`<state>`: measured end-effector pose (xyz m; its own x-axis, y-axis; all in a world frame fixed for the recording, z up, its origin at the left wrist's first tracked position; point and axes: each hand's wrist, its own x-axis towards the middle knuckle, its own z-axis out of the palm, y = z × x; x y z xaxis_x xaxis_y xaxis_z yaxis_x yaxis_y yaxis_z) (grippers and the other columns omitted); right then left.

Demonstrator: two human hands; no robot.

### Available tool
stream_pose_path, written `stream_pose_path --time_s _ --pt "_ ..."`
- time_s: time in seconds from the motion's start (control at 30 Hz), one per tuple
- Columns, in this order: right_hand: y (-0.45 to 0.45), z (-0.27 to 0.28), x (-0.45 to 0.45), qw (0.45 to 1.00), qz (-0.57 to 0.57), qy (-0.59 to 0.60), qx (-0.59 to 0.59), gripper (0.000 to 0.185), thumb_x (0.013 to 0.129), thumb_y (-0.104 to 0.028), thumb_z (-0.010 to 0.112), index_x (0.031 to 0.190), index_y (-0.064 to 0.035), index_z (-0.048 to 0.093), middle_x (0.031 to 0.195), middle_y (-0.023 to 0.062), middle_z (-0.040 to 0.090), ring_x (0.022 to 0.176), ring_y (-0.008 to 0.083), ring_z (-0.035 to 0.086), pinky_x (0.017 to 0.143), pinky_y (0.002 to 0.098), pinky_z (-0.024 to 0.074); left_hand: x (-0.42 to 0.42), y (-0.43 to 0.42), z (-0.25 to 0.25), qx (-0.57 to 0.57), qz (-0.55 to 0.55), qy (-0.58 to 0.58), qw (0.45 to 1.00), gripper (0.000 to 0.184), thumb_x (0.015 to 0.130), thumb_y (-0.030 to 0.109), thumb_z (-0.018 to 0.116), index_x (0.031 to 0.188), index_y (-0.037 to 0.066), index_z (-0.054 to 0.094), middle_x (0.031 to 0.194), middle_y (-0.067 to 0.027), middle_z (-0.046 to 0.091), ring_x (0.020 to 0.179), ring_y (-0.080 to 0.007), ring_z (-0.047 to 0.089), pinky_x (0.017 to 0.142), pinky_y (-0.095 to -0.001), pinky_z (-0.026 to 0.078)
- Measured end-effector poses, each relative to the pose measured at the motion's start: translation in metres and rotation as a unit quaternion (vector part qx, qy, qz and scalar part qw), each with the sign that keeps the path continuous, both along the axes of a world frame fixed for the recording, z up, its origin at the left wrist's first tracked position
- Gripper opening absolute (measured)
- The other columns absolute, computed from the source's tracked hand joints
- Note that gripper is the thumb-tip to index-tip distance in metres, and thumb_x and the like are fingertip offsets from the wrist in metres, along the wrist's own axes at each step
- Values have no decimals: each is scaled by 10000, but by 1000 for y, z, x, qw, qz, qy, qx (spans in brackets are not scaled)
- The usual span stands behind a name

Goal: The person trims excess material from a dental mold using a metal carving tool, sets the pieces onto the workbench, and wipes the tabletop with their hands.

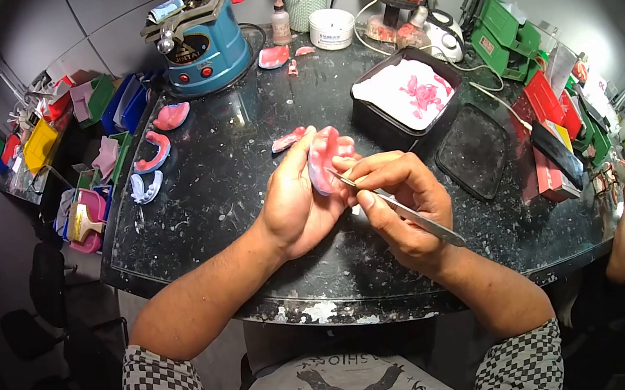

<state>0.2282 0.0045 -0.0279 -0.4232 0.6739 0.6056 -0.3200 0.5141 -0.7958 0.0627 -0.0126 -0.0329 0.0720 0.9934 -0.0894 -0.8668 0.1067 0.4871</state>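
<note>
My left hand (294, 207) is wrapped round a pink, curved dental piece (322, 164) with a pale, whitish edge, held above the black worktop (216, 239). In my right hand (406, 202) is a slim metal tool (427, 225), gripped like a pen. Its thin tip meets the lower right side of the pink piece, and its broad flat end points down to the right. Behind my left hand lies a smaller pink piece (288, 140) on the worktop.
Pink and white dental pieces (153, 151) lie at the left. A blue machine (209, 55) stands behind them. At the back right sit a black tub (406, 96) with pink scraps and a black lid (474, 151). Another person's arm (620, 241) shows at the far right.
</note>
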Motion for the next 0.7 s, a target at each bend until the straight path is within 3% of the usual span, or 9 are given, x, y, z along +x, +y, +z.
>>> stream_pose_path --time_s 0.07,0.1,0.2,0.33,0.47,0.5,0.6,0.63,0.7 --pt "5 1 3 1000 -9 5 29 137 912 49 648 1047 29 634 1121 177 680 1109 270 692 1001 374 523 -9 2 -4 58 -109 -19 992 445 1093 451 382 1126 58 586 1002 -72 624 838 -197 617 755 -332 537" --pt "7 2 5 998 -20 10 54 145 920 54 635 1062 31 620 1136 181 666 1110 264 689 994 368 525 -12 4 -4 50 -159 -33 986 574 1066 561 338 1105 51 599 945 -93 630 743 -188 605 628 -315 510" --pt "11 6 10 999 -29 18 36 163 939 53 608 1099 27 596 1162 183 653 1134 233 671 986 342 525 -20 2 3 29 -196 -4 980 638 1036 627 316 1061 61 609 895 -97 659 717 -202 618 592 -328 484" --pt "17 10 15 999 -44 11 24 189 950 53 573 1138 35 581 1276 235 634 1181 264 654 1051 374 492 -13 1 14 -13 -100 64 993 658 1023 611 334 1029 16 614 916 -153 685 759 -243 655 640 -346 535" --pt "21 17 16 995 -81 -13 58 345 997 -7 469 1324 79 538 1390 264 577 1329 325 560 1134 410 427 -20 4 8 17 -140 38 989 673 1016 595 352 1019 -19 627 953 -157 667 782 -252 654 658 -342 536" --pt "19 20 17 991 -113 -60 47 445 967 -38 397 1377 83 519 1422 258 559 1394 346 495 1189 451 348 -22 5 8 18 -139 37 989 673 1016 595 352 1019 -19 627 953 -157 667 782 -252 654 658 -342 536" --pt "28 18 18 982 -135 -84 104 508 890 -60 366 1347 64 552 1437 251 551 1423 355 464 1232 487 253 -23 6 8 22 -134 89 987 692 1014 593 352 1108 -37 624 944 -143 664 780 -238 653 659 -344 537" --pt "26 18 11 985 -149 -47 74 506 834 -87 357 1271 32 583 1357 227 615 1420 343 468 1248 514 198 -24 7 9 25 -134 84 987 704 1013 596 351 1156 -43 612 936 -133 662 777 -226 648 662 -338 539" --pt "33 16 21 987 -132 -51 74 442 843 -88 358 1207 14 587 1286 208 650 1325 307 543 1245 515 208 -23 8 9 25 -121 93 988 734 1010 606 350 1263 -45 576 918 -112 657 768 -197 632 672 -323 548"
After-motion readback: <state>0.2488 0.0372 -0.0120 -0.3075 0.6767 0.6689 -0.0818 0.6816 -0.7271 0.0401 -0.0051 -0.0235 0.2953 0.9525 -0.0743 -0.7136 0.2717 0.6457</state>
